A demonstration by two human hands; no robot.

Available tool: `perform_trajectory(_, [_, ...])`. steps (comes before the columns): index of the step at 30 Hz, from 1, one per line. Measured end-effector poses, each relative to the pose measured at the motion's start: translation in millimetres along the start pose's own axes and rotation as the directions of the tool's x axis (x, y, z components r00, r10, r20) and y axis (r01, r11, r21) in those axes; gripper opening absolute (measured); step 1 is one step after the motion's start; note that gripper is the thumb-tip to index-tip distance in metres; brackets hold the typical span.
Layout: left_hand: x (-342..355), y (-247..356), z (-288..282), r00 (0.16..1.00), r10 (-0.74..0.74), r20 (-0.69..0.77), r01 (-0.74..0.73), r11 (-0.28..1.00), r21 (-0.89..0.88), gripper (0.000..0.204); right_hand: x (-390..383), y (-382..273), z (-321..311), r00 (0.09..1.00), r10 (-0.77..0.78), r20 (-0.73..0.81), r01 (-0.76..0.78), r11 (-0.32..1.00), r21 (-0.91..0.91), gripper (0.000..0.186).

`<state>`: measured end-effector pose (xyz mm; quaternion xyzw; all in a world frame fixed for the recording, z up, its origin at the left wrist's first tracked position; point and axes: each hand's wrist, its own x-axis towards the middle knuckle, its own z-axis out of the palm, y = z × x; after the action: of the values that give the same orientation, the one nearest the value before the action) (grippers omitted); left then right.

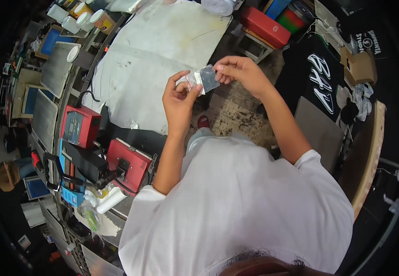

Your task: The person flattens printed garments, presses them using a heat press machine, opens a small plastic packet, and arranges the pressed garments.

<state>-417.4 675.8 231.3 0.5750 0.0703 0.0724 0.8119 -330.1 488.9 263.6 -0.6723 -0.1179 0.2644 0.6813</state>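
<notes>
Between left fingers point(194, 94) and right fingers point(227, 70), clear packet point(210, 79)

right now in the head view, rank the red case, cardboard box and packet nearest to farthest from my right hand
From your right hand:
1. packet: at its fingertips, on its left
2. red case: beyond the hand, slightly to the right
3. cardboard box: well off to the right
</notes>
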Motion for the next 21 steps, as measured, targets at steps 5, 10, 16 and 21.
perform_trajectory(5, [59.4, -9.9, 21.8, 0.997, -0.064, 0.043, 0.061, 0.996, 0.068, 0.035, 44.2, 9.1, -41.0, 0.994, 0.007, 0.112, -0.011, 0.999, 0.039, 0.018])
perform_trajectory(10, [101.4, -24.7, 42.4, 0.992, -0.123, 0.035, 0.106, 0.945, 0.309, 0.031, 105.7, 17.3, -123.3, 0.993, -0.035, 0.109, 0.034, 0.999, 0.016, 0.017])
perform_trajectory(16, [154.0, -98.1, 53.3, 0.936, -0.350, -0.023, 0.313, 0.804, 0.505, 0.026, 160.3, 49.4, -366.2, 0.863, -0.149, -0.482, 0.209, 0.975, 0.072, 0.019])
perform_trajectory(21, [199.3, -160.1, 85.7, 0.804, -0.587, -0.094, 0.516, 0.612, 0.599, 0.025, 131.6, 106.2, -587.6, 0.579, 0.195, -0.791, 0.160, 0.925, 0.345, 0.021])
